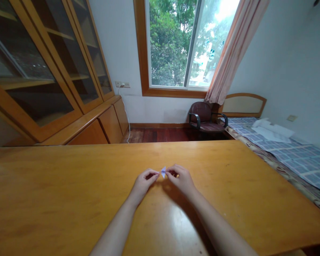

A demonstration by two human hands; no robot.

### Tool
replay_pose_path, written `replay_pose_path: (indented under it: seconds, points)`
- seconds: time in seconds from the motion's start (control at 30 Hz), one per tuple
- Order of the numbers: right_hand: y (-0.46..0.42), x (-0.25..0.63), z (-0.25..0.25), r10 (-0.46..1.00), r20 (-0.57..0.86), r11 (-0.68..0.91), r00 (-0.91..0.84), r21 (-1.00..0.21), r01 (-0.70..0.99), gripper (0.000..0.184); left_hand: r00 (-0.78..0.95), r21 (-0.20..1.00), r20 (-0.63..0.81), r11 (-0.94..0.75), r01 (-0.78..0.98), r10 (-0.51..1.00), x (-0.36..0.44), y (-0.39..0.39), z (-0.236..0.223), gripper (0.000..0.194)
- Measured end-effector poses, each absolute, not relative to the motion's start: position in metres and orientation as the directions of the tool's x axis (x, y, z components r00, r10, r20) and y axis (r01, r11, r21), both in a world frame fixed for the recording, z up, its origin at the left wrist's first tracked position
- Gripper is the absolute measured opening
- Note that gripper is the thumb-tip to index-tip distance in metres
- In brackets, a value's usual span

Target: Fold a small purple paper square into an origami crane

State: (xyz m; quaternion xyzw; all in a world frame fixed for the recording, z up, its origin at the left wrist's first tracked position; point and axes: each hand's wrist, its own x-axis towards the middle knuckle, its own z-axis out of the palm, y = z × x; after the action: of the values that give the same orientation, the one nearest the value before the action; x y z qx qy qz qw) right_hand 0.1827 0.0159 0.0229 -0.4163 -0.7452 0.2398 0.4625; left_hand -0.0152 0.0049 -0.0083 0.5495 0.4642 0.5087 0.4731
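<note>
A small piece of folded pale purple paper [163,172], with pointed ends at top and bottom, is held up between my two hands over the wooden table [69,185]. My left hand [146,179] pinches its left side between thumb and fingertips. From the other side, my right hand [181,179] grips the paper's right edge with thumb and forefinger. The fingertips cover part of the paper, so its full folded shape cannot be made out.
A glass-fronted wooden cabinet [93,101] stands beyond the table on the left. Past the far edge is a dark red armchair [202,115] below the window. A bed [277,142] with a checked cover runs along the table's right side.
</note>
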Motion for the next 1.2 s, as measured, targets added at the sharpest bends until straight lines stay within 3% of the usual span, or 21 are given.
replay_pose_path:
  seconds: [0.6,1.2]
  points:
    - [0.005,0.168,0.015,0.811,0.547,0.584,-0.209,-0.736,0.343,0.013,0.106,0.986,0.163,-0.165,0.014,0.981,-0.015,-0.002,0.008,0.015]
    - [0.002,0.17,0.015,0.806,0.553,0.59,-0.212,-0.722,0.361,0.013,0.043,0.982,0.189,-0.189,-0.008,0.981,-0.015,-0.001,0.004,0.015]
